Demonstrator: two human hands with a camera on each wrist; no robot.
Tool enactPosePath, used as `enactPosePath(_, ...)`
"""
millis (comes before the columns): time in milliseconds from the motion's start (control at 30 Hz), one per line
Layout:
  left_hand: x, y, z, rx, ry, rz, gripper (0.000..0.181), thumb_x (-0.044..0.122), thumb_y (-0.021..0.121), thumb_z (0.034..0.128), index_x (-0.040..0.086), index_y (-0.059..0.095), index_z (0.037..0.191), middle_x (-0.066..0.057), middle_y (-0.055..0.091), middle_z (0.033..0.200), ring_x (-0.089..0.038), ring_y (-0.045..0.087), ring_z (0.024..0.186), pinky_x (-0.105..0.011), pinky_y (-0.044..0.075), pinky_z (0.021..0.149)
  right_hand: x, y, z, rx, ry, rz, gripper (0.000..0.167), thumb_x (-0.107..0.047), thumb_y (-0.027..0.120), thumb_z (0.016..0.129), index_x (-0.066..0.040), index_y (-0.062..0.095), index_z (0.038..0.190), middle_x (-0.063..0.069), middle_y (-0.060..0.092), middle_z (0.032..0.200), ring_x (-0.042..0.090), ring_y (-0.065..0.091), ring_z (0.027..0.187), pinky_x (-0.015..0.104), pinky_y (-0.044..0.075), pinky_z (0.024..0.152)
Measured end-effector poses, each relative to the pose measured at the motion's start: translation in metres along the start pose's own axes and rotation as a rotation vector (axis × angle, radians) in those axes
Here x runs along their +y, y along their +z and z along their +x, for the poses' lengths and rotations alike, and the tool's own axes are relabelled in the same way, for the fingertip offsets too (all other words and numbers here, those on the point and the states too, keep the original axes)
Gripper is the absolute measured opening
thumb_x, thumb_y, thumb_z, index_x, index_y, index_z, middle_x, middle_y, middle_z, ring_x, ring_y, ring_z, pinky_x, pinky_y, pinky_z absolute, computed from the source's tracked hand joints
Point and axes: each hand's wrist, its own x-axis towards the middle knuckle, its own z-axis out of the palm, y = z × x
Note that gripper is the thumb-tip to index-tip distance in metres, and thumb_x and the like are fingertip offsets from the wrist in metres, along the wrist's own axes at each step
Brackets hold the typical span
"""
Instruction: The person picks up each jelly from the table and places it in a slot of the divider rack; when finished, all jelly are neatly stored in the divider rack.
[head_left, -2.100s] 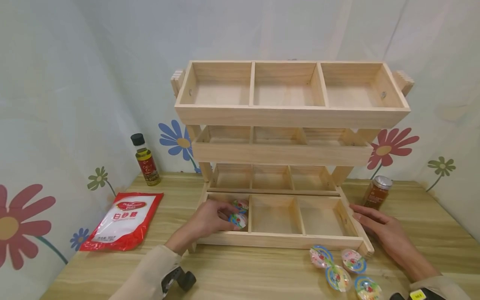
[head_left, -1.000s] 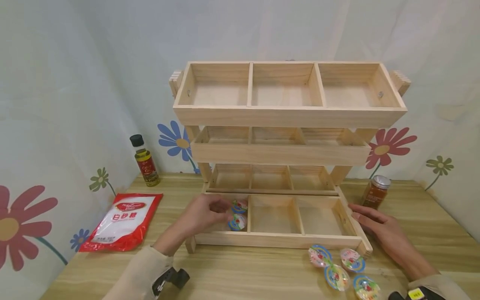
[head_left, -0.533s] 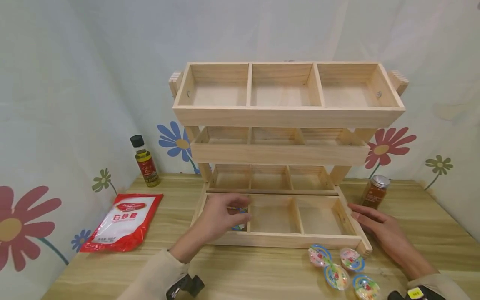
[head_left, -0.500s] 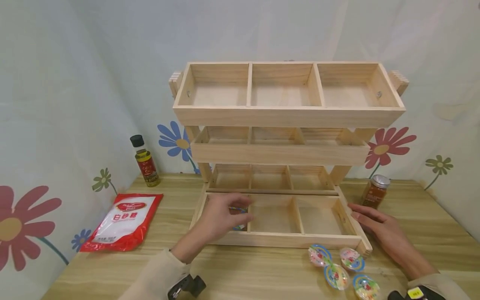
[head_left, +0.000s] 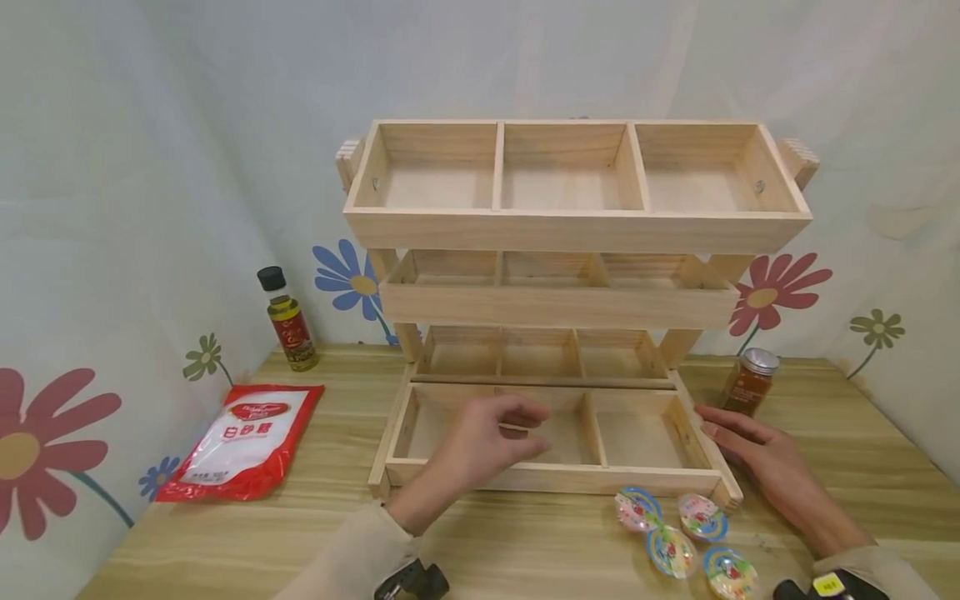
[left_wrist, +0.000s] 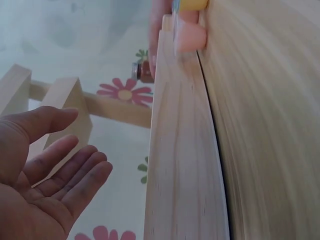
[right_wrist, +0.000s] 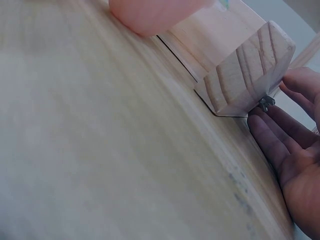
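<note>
At wooden rack [head_left: 577, 231], right hand [head_left: 776, 473] spread, touching its side, left hand [head_left: 480, 440] loosely spread

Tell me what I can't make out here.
Head: part of the bottom tray, hidden behind the left grip.
Head: print on the metal-lidded jar, too small.
Left wrist: yellow jelly cup, cut off by top edge.
Right wrist: pink jelly cup, cut off by top edge.

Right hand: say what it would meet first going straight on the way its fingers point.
The right hand would likely meet the rack's right side rail first; depth is unclear, so they may be touching.
</note>
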Motion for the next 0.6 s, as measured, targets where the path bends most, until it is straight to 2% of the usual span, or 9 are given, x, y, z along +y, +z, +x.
enactPosePath(200, 0.006, 0.023, 0.003, -0.016, 0.032, -0.052, 0.023, 0.004, 0.082, 0.0919, 0.001, 0.078, 0.114, -0.011, 0.076, 0.117, -0.03, 0.072, 0.11, -0.024, 0.059, 0.088, -0.001, 0.0, 0.0, 0.006, 0.012, -0.016, 0.04, -0.026, 0.068, 0.107, -0.01, 0.068, 0.143, -0.027, 0.069, 0.124, -0.008, 0.063, 0.112, 0.014, 0.053, 0.088)
enactPosePath(367, 0.009, 0.042, 0.005, -0.055, 0.048, -0.123, 0.025, 0.004, 0.083, 0.0908, 0.0, 0.078, 0.114, -0.012, 0.076, 0.116, -0.025, 0.072, 0.109, -0.023, 0.059, 0.088, 0.001, -0.001, 0.0, 0.009, 0.014, -0.011, 0.04, -0.026, 0.069, 0.107, -0.01, 0.068, 0.143, -0.027, 0.069, 0.123, -0.008, 0.063, 0.111, 0.015, 0.054, 0.088)
enactPosePath(500, 0.009, 0.055, 0.004, -0.082, 0.04, -0.192, 0.026, 0.002, 0.085, 0.0891, 0.002, 0.078, 0.114, -0.007, 0.077, 0.114, -0.023, 0.072, 0.109, -0.024, 0.059, 0.088, 0.002, -0.001, 0.001, 0.009, 0.014, -0.011, 0.04, -0.027, 0.069, 0.107, -0.01, 0.069, 0.143, -0.027, 0.069, 0.123, -0.008, 0.062, 0.113, 0.014, 0.053, 0.088)
enactPosePath(600, 0.009, 0.062, 0.003, -0.102, 0.049, -0.213, 0.025, 0.001, 0.085, 0.0892, 0.001, 0.078, 0.113, -0.009, 0.077, 0.115, -0.021, 0.073, 0.109, -0.024, 0.059, 0.089, 0.002, -0.001, 0.001, 0.01, 0.012, -0.018, 0.04, -0.027, 0.069, 0.107, -0.011, 0.069, 0.143, -0.027, 0.069, 0.123, -0.008, 0.062, 0.113, 0.014, 0.053, 0.088)
